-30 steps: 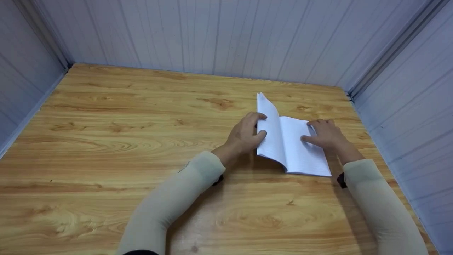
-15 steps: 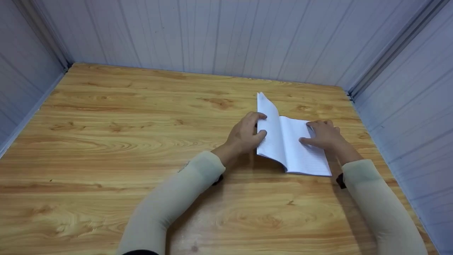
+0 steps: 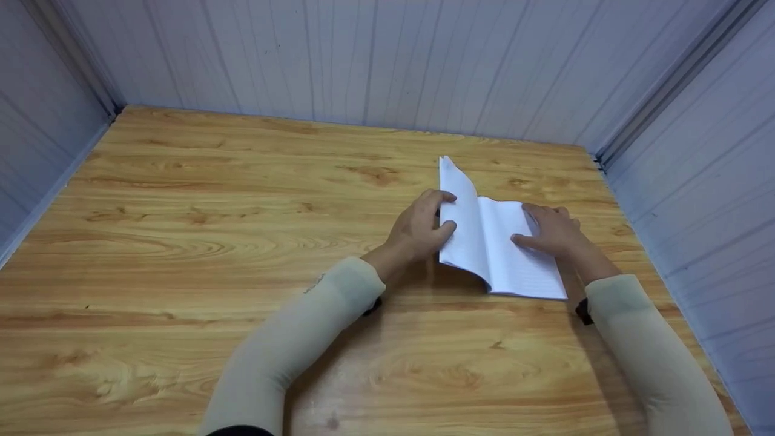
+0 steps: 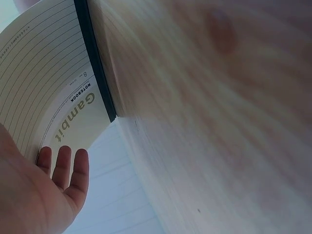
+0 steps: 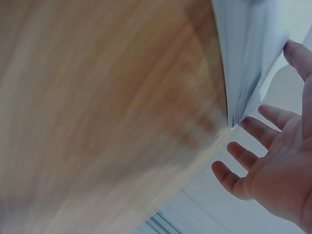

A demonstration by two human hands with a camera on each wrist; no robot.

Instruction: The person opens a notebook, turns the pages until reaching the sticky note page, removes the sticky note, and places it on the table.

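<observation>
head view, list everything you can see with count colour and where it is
notebook: 1, white lined pages, open on the right part of the table, left half lifted, right half lying flat
table: 1, light wood grain, fills the space between the walls
walls: pale grey panels, on the far, left and right sides of the table
sleeves: 2, cream, one on each forearm
left hand: 1, fingers curled on the raised left half of the notebook
right hand: 1, resting with straight fingers on the right page
</observation>
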